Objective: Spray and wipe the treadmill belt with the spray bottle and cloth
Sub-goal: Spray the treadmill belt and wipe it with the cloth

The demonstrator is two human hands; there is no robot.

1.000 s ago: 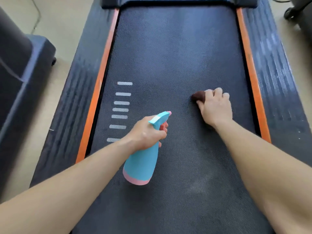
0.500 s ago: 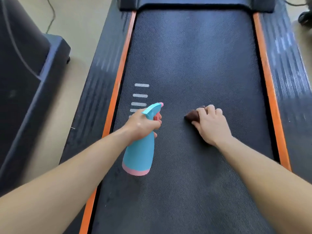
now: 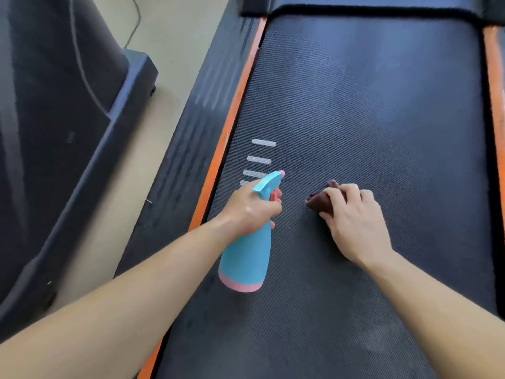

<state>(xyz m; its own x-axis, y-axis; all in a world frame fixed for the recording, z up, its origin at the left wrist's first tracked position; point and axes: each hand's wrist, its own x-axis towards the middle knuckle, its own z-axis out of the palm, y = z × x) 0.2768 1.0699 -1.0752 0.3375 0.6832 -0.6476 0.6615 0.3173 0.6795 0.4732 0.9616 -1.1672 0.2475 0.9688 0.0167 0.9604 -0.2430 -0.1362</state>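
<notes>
The dark textured treadmill belt (image 3: 369,110) fills most of the view. My left hand (image 3: 250,207) grips the neck of a light blue spray bottle (image 3: 246,258) with a pink base, held above the belt's left part, nozzle pointing away from me. Just to its right, my right hand (image 3: 352,222) presses a bunched dark brown cloth (image 3: 318,199) onto the belt, fingers curled over it. Most of the cloth is hidden under the hand.
Orange strips (image 3: 232,116) run along both belt edges, with dark ribbed side rails (image 3: 188,149) outside them. White stripe marks (image 3: 263,143) sit on the belt ahead of the bottle. Another dark machine base (image 3: 68,119) stands on the beige floor (image 3: 164,58) to the left.
My right hand has slid the cloth leftward and toward me across the belt, ending close to the bottle. The view has shifted left. The left hand keeps the bottle at about the same spot.
</notes>
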